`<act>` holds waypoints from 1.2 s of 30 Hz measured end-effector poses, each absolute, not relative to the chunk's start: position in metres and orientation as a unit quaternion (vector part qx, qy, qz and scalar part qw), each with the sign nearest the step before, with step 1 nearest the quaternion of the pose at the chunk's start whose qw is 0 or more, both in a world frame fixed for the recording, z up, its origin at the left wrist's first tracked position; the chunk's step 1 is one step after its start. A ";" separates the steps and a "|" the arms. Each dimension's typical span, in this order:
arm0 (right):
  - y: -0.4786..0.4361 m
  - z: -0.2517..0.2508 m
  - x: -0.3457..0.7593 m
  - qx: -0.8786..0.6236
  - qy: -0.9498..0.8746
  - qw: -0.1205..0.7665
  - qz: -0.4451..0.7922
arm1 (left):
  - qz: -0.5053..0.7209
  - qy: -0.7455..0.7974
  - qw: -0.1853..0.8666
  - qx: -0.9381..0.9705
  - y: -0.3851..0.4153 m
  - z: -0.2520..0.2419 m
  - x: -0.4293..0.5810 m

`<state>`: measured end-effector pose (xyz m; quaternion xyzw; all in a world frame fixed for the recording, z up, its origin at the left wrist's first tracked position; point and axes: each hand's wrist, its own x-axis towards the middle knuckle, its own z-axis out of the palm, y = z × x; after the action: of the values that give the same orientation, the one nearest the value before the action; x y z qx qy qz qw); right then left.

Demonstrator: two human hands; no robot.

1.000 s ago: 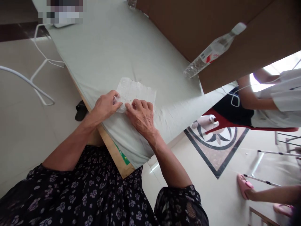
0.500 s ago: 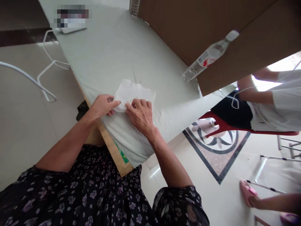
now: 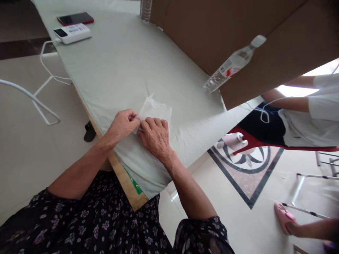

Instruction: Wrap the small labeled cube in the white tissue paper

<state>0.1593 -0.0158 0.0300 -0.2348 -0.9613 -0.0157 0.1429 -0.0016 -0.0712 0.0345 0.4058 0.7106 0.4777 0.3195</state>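
Observation:
A thin white tissue-like sheet (image 3: 159, 110) lies on the cloth-covered table (image 3: 119, 63) near its front corner. Its left edge is gathered up, with one corner sticking up at the back. My left hand (image 3: 124, 123) pinches that left edge between thumb and fingers. Right beside it, my right hand (image 3: 156, 135) rests on the sheet's near part, fingers curled and thumb close to the left fingertips. Whatever lies under the right fingers is hidden.
A clear plastic bottle (image 3: 230, 67) leans by a large brown cardboard panel (image 3: 212, 31). At the back left lie a phone (image 3: 75, 18) and a white power bank (image 3: 72, 33) with a cable. Another person's arm (image 3: 288, 102) shows behind the panel.
My left hand has moved right and closed on the sheet's left edge, which is now drawn in and folded. My right hand has shifted slightly down.

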 end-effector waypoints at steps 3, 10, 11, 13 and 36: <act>-0.017 0.031 0.163 -0.236 -0.960 0.152 0.008 | 0.491 0.692 0.379 0.370 -0.068 0.036 0.002; -0.017 0.035 0.171 -0.229 -0.958 0.164 0.048 | 0.475 0.682 0.421 0.363 -0.071 0.048 0.003; -0.017 0.035 0.171 -0.229 -0.958 0.165 0.054 | 0.465 0.677 0.428 0.377 -0.073 0.051 0.002; -0.016 0.036 0.173 -0.227 -0.956 0.173 0.073 | 0.438 0.670 0.421 0.426 -0.077 0.054 0.001; -0.011 0.003 0.205 -0.521 -0.712 0.315 0.351 | 0.271 0.661 0.065 0.697 -0.087 0.037 0.027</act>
<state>0.2046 -0.0109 0.0027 -0.5210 -0.7117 0.3507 0.3146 0.0269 -0.0869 0.0372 0.6969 0.6610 0.2706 0.0645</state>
